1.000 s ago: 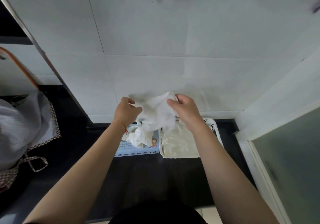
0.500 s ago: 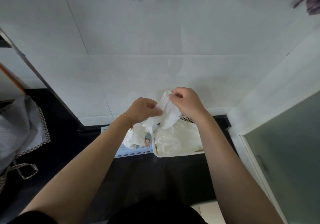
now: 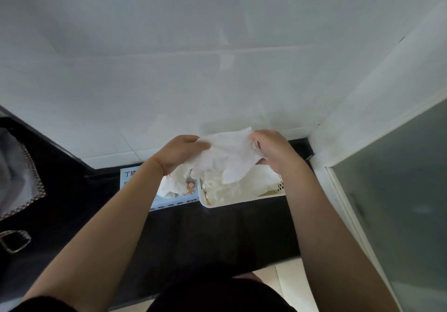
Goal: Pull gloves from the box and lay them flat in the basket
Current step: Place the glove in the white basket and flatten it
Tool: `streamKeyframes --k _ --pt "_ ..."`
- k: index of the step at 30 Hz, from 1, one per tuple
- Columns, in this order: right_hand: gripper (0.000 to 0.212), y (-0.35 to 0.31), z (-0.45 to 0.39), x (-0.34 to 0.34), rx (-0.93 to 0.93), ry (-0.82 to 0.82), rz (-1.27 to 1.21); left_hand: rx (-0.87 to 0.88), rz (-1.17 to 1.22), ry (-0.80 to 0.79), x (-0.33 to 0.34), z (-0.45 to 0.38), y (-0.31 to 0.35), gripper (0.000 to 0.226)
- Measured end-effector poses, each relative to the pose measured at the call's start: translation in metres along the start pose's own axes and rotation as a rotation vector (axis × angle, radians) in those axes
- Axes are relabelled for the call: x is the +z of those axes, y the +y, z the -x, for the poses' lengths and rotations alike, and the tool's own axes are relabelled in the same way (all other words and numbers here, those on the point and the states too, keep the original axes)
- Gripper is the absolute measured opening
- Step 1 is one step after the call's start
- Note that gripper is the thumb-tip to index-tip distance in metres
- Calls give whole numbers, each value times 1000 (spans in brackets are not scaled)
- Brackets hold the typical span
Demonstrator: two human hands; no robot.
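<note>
Since half a second ago, both hands have drawn apart, and the glove (image 3: 227, 157) that was bunched between them is now stretched out wide, its fingers hanging down. My left hand (image 3: 180, 153) pinches one edge and my right hand (image 3: 271, 149) pinches the other, holding it up in the air over the white basket (image 3: 242, 201). That basket already holds a pile of gloves, and the blue box (image 3: 167, 200) sits just beside it on the dark counter (image 3: 217, 234), with more gloves spilling from its opening. I judge I am at the spreading step, glove out of the box but not yet laid. Next I need to lower it level onto the pile without letting it fold or crumple.
</note>
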State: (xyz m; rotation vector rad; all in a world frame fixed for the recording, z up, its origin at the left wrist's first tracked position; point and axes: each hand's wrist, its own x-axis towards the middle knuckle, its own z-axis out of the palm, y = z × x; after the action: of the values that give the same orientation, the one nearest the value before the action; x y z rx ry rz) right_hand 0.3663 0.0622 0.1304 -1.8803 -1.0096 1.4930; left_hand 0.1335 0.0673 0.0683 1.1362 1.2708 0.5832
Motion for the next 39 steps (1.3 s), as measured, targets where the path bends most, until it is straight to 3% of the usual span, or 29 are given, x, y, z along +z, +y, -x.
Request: streamKeyframes --k 4,8,11,15,21,25,27,29,30,33,36,39 --pt "17 33 -26 -13 132 -10 -54 -42 -332 19 12 -33 -9 23" --pt "18 78 -51 -27 142 -30 76 -3 -679 38 39 -63 -18 19" --pt "17 99 -66 -41 119 8 164 -15 -772 64 56 -77 -18 18" --pt "21 111 -83 -58 73 47 299 -39 -883 145 72 -87 -15 36" --pt "24 115 -99 -71 -117 128 564 -39 -1198 240 86 -89 -11 30" --pt "21 114 -104 -68 -260 142 798 156 -1449 470 104 -80 -27 31" --pt "23 116 -106 -67 -321 142 904 382 -1458 535 113 -74 -38 34" --pt "24 118 -107 -65 -348 130 975 544 -1423 413 119 -71 -50 40" --pt "23 118 -107 -64 -357 121 1016 533 -1423 317 120 -69 -55 47" --pt "23 119 -107 -62 -367 111 1149 308 -1427 80 122 -65 -68 71" --pt "32 118 -106 -60 -375 130 1251 192 -1414 47 123 -57 -78 92" --pt "37 121 -106 -55 -381 147 1325 153 -1404 27 123 -54 -86 99"
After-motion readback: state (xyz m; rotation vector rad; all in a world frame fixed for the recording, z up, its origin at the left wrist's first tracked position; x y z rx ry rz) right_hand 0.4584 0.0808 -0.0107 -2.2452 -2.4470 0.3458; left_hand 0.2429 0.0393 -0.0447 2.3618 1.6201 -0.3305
